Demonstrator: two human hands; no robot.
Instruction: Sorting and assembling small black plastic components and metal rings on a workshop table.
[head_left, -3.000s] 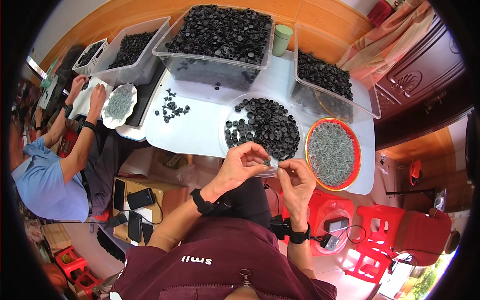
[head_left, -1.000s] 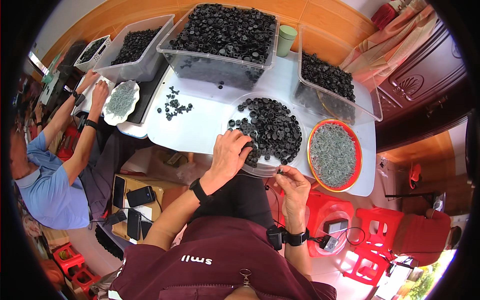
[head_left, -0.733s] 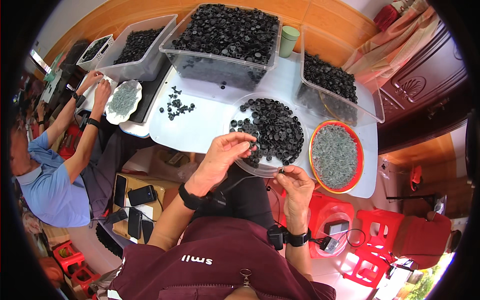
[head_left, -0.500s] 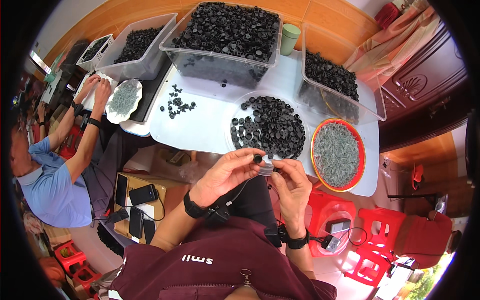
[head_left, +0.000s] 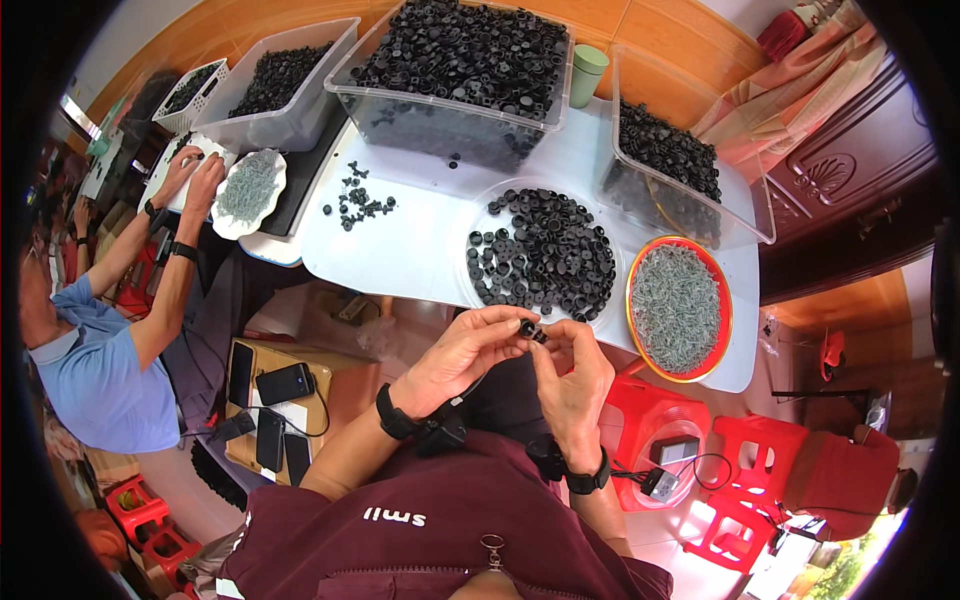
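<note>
Just off the table's near edge, my left hand (head_left: 462,350) pinches a small round black plastic cap (head_left: 527,327) between thumb and fingertips. My right hand (head_left: 574,375) is closed at the fingertips on a small black plastic piece (head_left: 540,336), which meets or nearly touches the cap; its exact shape is too small to tell. Beyond both hands lies a clear round tray (head_left: 462,262) strewn with black plastic caps (head_left: 560,250). To the right of it, a red bowl (head_left: 727,330) with a yellow rim holds many small grey screws (head_left: 676,308).
Large clear bins (head_left: 450,135) of black parts line the table's back, near a green cup (head_left: 588,76). Loose black pieces (head_left: 358,200) lie at left on the white table (head_left: 400,255). A co-worker (head_left: 110,350) sits at left; red stools (head_left: 650,420) stand at right.
Both hands have drawn together, so the piece in my right fingers now sits against or beside the cap. The cap has shifted slightly right and down.
</note>
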